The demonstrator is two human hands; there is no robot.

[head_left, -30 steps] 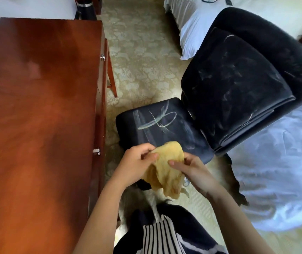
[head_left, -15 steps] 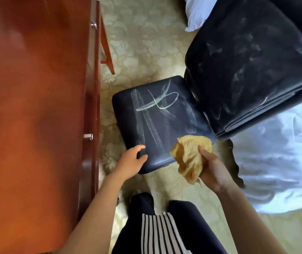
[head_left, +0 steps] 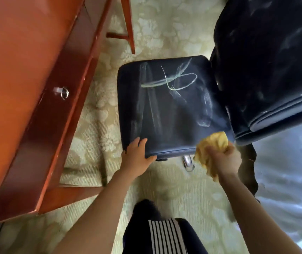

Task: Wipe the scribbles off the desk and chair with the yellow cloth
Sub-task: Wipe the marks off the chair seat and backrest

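Carpeted floor (head_left: 165, 30); yellow cloth (head_left: 213, 141) bunched inside right fingers (head_left: 219, 153) at chair (head_left: 174, 114) corner

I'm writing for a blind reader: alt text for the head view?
A person's right hand holds a yellow cloth at the near right corner of a dark chair seat marked with pale scribbles, while the left hand grips its near edge. A wooden desk stands left.

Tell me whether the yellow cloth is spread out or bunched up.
Bunched up: the yellow cloth is crumpled into a wad gripped by the right hand at the near right corner of the seat cushion.
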